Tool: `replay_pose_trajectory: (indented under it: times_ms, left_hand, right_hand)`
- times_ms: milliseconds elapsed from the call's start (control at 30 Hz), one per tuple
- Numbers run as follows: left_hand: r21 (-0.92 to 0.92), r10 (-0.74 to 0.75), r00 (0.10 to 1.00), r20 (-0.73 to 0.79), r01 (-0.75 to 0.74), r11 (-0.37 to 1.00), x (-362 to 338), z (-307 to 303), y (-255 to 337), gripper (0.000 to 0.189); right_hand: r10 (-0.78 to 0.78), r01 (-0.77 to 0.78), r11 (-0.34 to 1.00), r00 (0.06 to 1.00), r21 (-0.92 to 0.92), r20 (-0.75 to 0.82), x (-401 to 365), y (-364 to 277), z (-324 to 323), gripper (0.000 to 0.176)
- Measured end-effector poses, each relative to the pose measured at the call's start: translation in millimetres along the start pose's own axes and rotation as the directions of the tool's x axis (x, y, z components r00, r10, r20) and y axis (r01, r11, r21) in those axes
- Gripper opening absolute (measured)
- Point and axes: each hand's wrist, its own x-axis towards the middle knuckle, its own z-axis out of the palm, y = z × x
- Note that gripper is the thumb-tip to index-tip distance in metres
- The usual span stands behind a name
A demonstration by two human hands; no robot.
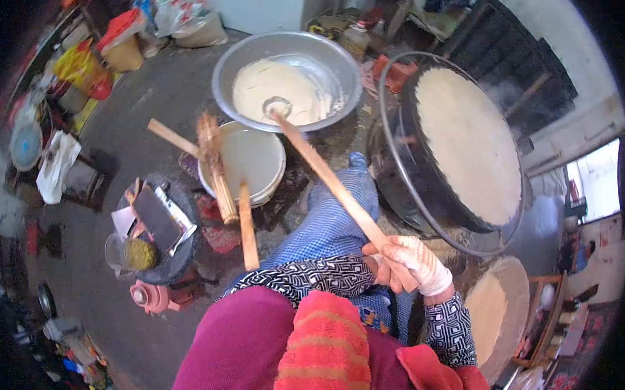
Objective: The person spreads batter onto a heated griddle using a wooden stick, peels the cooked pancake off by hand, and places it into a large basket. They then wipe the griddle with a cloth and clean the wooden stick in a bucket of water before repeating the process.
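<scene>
A long wooden-handled ladle (pixel 336 188) slants from my hands up to the wide metal basin (pixel 345 61). Its round cup (pixel 279 107) sits in the pale batter (pixel 266 85) there. My right hand (pixel 416 257), wrapped in white, is closed round the lower part of the handle. Beside it, my left hand (pixel 380 269) is closed at the same handle, its fingers partly hidden. To the right is a round black griddle (pixel 423 183) covered by a pale sheet of batter (pixel 470 143), with light steam at its far side.
A metal hoop (pixel 388 136) surrounds the griddle. A bucket of cloudy liquid (pixel 280 172) stands left of my legs, with a bamboo whisk (pixel 216 168) and wooden handles across it. A stool (pixel 183 260) carries a jar and flat pieces. Another round pan (pixel 519 304) lies lower right.
</scene>
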Motion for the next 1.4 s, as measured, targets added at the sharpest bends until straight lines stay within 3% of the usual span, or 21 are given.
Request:
replay_pose_trajectory:
  times_ms: [67,167,267,300,367,433,500,567,633,700,767,833,900,933,967,1033,1100,1167,1233,1300,1400]
  left_hand:
    - [-0.007,-0.054,0.998,0.013,0.054,0.999,-16.4,-4.1,-16.6,0.017]
    - [-0.019,-0.138,0.989,0.05,0.139,0.99,-38.3,-10.0,-40.7,0.02]
    - [-0.028,-0.214,0.972,0.093,0.217,0.976,-56.1,-17.7,-61.1,0.023]
    - [-0.033,-0.231,0.967,0.11,0.236,0.971,-60.0,-19.7,-65.8,0.024]
    - [-0.037,-0.264,0.954,0.143,0.271,0.962,-65.8,-21.9,-75.3,0.027]
    - [-0.049,-0.286,0.941,0.182,0.299,0.953,-68.3,-21.6,-81.0,0.029]
    - [-0.067,-0.294,0.929,0.223,0.316,0.946,-67.3,-19.0,-84.4,0.031]
    - [-0.082,-0.295,0.917,0.267,0.327,0.942,-63.4,-13.9,-88.1,0.033]
    - [-0.097,-0.289,0.902,0.322,0.335,0.937,-55.8,-7.1,-88.4,0.035]
    - [-0.106,-0.281,0.866,0.414,0.353,0.93,-41.6,3.5,-87.1,0.038]
    - [-0.109,-0.272,0.817,0.508,0.375,0.921,-22.2,19.8,-78.6,0.04]
    - [-0.13,-0.254,0.835,0.489,0.357,0.925,-10.6,22.6,-66.4,0.042]
    - [-0.257,-0.106,0.974,0.199,0.156,0.954,-22.4,5.6,-52.1,0.036]
    - [-0.306,-0.034,0.998,0.044,0.046,0.951,-26.6,-4.2,-48.1,0.035]
    - [-0.261,-0.075,0.963,0.26,0.145,0.954,-16.4,29.2,-72.1,0.039]
    - [-0.297,-0.048,0.982,0.183,0.101,0.949,-5.0,24.9,-61.6,0.04]
    - [-0.224,0.08,0.967,-0.242,-0.136,0.965,4.5,4.3,-44.6,0.035]
    - [-0.077,0.18,0.868,-0.462,-0.242,0.967,30.0,-32.6,-40.6,0.033]
    - [0.081,0.176,0.926,-0.335,-0.158,0.984,59.9,-85.2,-53.3,0.033]
    - [0.301,0.34,0.803,-0.489,-0.211,0.93,83.1,-106.1,-114.0,0.031]
    - [0.512,0.077,0.978,-0.193,0.033,0.859,102.1,-149.1,-198.0,0.044]
  right_hand:
    - [-0.003,0.02,0.992,0.99,-0.121,0.139,14.9,-12.7,4.6,0.06]
    - [-0.186,0.163,0.976,0.97,0.145,0.157,74.1,-13.6,42.8,0.06]
    - [-0.033,-0.058,0.967,0.936,0.246,0.351,174.0,9.9,75.2,0.059]
    - [-0.123,0.109,0.992,0.89,0.058,0.44,203.2,32.6,92.7,0.06]
    - [-0.326,0.666,0.64,0.687,-0.384,0.649,237.1,67.5,121.5,0.062]
    - [0.069,0.538,0.457,0.772,-0.708,0.632,217.1,29.9,146.1,0.055]
    - [-0.027,0.46,0.658,0.806,-0.596,0.592,219.2,27.8,140.5,0.054]
    - [-0.277,0.416,0.897,0.791,-0.149,0.545,198.8,12.8,103.5,0.055]
    - [-0.609,0.573,0.792,0.711,0.212,0.352,159.5,-3.0,76.7,0.045]
    - [-0.493,0.417,0.859,0.829,0.296,0.265,87.6,-24.1,41.1,0.055]
    - [-0.542,0.555,0.828,0.752,0.083,0.375,8.4,-29.7,1.2,0.059]
    - [-0.738,0.722,0.655,0.547,0.223,0.396,-59.2,-14.4,-16.0,0.049]
    - [-0.826,0.836,0.465,0.291,0.291,0.483,-105.5,-7.3,-29.7,0.045]
    - [-0.824,0.834,0.494,0.359,0.244,0.439,-124.1,4.3,-34.6,0.043]
    - [-0.82,0.828,0.522,0.423,0.203,0.385,-143.4,21.6,-35.0,0.041]
    - [-0.699,0.739,0.653,0.672,0.166,-0.244,-172.9,56.5,1.3,0.034]
    - [-0.294,0.521,0.832,0.704,0.191,-0.646,-182.6,51.2,25.2,0.03]
    - [-0.422,0.559,0.828,0.589,-0.029,-0.689,-152.4,79.0,8.2,0.025]
    - [-0.289,0.639,0.762,0.475,0.1,-0.831,-139.3,101.0,0.6,0.026]
    - [-0.178,0.697,0.695,0.404,0.177,-0.897,-137.8,114.2,-3.8,0.028]
    - [-0.13,0.687,0.704,0.371,0.178,-0.92,-139.4,118.8,-14.8,0.032]
